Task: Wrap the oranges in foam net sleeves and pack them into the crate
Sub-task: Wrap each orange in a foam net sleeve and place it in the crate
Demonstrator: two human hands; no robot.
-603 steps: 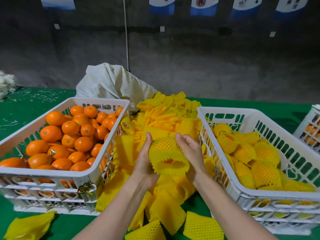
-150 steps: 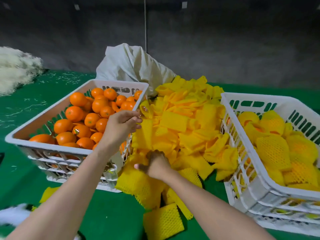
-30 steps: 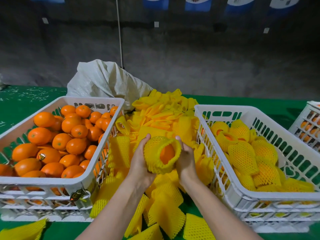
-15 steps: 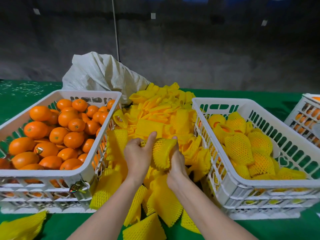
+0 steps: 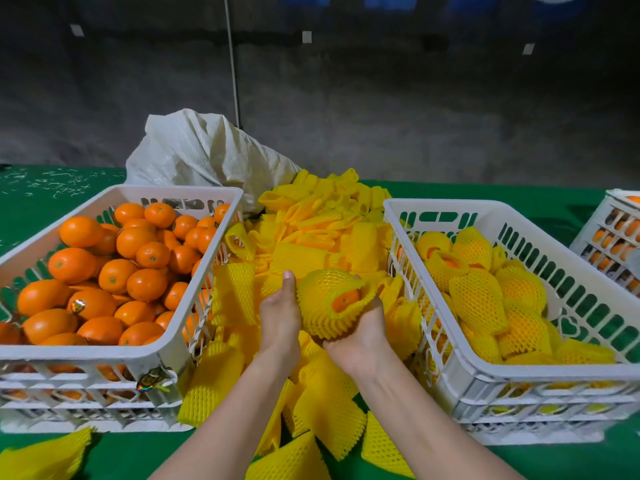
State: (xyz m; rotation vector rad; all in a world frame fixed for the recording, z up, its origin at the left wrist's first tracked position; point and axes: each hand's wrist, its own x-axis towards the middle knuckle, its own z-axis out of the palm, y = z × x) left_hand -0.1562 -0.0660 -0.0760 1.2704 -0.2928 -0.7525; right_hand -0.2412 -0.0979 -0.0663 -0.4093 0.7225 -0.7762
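From the head camera, both bare forearms reach forward over a green counter and meet at one orange that sits inside a yellow foam net sleeve. A patch of its peel shows through the sleeve's open mouth, which faces toward the camera and right. The right hand lies palm up beneath the sleeve and cups it, with the fingers curled up round its far right side. The left hand rests against the sleeve's left side with the thumb pointing up along it. Its other fingers are hidden behind the sleeve, so I cannot tell whether they grip it. The sleeved orange is held above a heap of loose yellow sleeves, which fills the gap between two white plastic crates and spills toward the near edge of the counter. The left crate is piled with bare oranges, one of them bearing a small sticker. The right crate holds oranges already in sleeves, lying close together and touching. The held orange is just beside this crate's left wall but outside it. A crumpled white sack stands behind the heap, touching the left crate's far corner. A further white crate with fruit showing through its slots is cut off at the right edge. One flattened sleeve lies apart on the counter at the lower left. A thin pale cable runs down the dark wall behind the sack.
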